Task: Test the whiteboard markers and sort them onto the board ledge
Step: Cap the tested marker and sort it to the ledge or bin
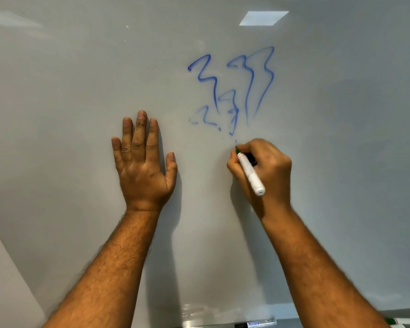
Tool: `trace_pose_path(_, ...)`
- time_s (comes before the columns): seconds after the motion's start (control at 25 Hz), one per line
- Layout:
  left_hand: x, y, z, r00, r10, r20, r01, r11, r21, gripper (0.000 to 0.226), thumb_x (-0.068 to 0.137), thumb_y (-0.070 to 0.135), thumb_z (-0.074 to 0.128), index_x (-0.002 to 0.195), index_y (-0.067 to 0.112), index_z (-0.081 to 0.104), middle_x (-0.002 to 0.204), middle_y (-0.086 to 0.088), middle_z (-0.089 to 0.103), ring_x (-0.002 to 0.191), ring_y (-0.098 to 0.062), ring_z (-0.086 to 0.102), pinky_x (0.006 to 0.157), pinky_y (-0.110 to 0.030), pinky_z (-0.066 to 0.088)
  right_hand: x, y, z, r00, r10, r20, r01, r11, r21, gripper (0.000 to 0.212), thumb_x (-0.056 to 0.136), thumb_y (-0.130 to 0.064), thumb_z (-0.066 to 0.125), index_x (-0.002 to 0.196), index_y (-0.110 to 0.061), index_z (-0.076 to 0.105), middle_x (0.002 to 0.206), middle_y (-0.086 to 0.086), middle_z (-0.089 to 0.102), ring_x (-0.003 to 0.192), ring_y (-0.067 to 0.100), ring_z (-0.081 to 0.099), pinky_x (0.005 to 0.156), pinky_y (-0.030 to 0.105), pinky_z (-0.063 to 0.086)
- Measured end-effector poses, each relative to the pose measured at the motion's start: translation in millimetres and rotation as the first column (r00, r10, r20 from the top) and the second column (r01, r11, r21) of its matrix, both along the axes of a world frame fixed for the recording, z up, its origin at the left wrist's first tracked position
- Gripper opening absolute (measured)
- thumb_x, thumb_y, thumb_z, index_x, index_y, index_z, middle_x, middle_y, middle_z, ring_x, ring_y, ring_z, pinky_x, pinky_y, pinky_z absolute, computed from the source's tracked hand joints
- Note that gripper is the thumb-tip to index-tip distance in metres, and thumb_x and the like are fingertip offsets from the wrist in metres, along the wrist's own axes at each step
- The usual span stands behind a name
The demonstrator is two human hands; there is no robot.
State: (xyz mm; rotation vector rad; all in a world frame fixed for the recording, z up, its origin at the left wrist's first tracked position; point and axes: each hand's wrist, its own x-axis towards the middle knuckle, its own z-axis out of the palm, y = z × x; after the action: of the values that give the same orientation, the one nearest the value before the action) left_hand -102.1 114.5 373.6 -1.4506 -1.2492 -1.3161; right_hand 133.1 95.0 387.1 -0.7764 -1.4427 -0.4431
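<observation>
The white-barrelled marker (250, 172) with a green tip is touching the whiteboard (81, 91) just below blue scribbles (232, 91), the right hand (263, 171) pinching it in curled fingers. The left hand (141, 159) is pressing flat on the board, fingers straight. Two more markers are lying on the ledge (194, 324): one (256, 324) with an unreadable blue label, one (402, 321) at the right edge.

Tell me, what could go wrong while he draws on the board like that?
The flat left hand presses the glossy whiteboard beside the blue squiggles; sliding sideways, it might smear them. The right hand grips a white green-tipped marker just under those squiggles, so a faint green test mark could be hard to judge there.
</observation>
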Motion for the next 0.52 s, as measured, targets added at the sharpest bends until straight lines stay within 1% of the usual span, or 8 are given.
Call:
trace_pose_path(0.08,1,1,-1,1.000,-0.008,0.008,0.008,1.000,0.005,0.069,0.103,0.035,0.051,0.164,0.009,0.030,0.172,-0.013,0.024,0.160,-0.037,0.017,0.131,-0.056,0.010,14,11,9,0.999,-0.039,-0.001,0.038,0.993,0.108,0.014,0.087,-0.001,0.078,0.076,-0.001,0.069,0.068,0.009,0.063,0.059,0.025,0.059,0.060,0.032,0.050)
trace_pose_path(0.16,0,1,-2,1.000,-0.011,0.011,0.011,1.000,0.012,0.068,0.103,0.035,0.051,0.163,0.009,0.031,0.171,-0.013,0.025,0.160,-0.037,0.018,0.130,-0.056,0.010,21,18,1,0.998,-0.057,-0.016,0.059,0.988,0.144,0.016,0.087,0.000,0.078,0.074,0.001,0.068,0.066,0.010,0.061,0.057,0.024,0.057,0.059,0.030,0.049)
trace_pose_path(0.28,0,0,-3,1.000,-0.015,0.016,0.015,1.000,0.010,0.068,0.103,0.034,0.052,0.163,0.009,0.032,0.171,-0.014,0.026,0.160,-0.038,0.018,0.130,-0.057,0.010,17,12,-25,0.999,-0.042,0.000,0.042,0.995,0.095,0.018,0.083,0.001,0.078,0.071,-0.002,0.065,0.063,0.007,0.058,0.055,0.022,0.053,0.056,0.028,0.046)
trace_pose_path(0.4,-1,-1,-2,1.000,-0.011,0.020,0.011,1.000,0.003,0.069,0.102,0.033,0.052,0.163,0.008,0.032,0.171,-0.014,0.026,0.160,-0.038,0.018,0.130,-0.057,0.011,7,5,-39,0.997,0.073,0.035,-0.069,0.994,-0.085,0.020,0.078,0.001,0.080,0.069,-0.007,0.064,0.061,0.001,0.058,0.053,0.017,0.052,0.053,0.032,0.047)
trace_pose_path(0.44,-1,-1,-1,1.000,-0.011,0.023,0.011,1.000,0.001,0.068,0.102,0.034,0.052,0.163,0.008,0.033,0.171,-0.014,0.026,0.160,-0.038,0.018,0.130,-0.058,0.011,-2,2,-40,0.994,0.093,0.060,-0.086,0.990,-0.109,0.020,0.079,-0.001,0.081,0.070,-0.008,0.064,0.062,0.000,0.058,0.054,0.017,0.053,0.054,0.033,0.048)
trace_pose_path(0.52,-1,-1,-2,1.000,-0.021,0.018,0.021,1.000,-0.005,0.068,0.102,0.035,0.050,0.162,0.008,0.034,0.171,-0.014,0.027,0.160,-0.038,0.019,0.130,-0.059,0.012,-19,4,-32,0.985,0.161,0.069,-0.157,0.985,-0.065,0.018,0.086,-0.003,0.080,0.074,-0.007,0.068,0.067,0.002,0.061,0.059,0.017,0.057,0.059,0.029,0.051)
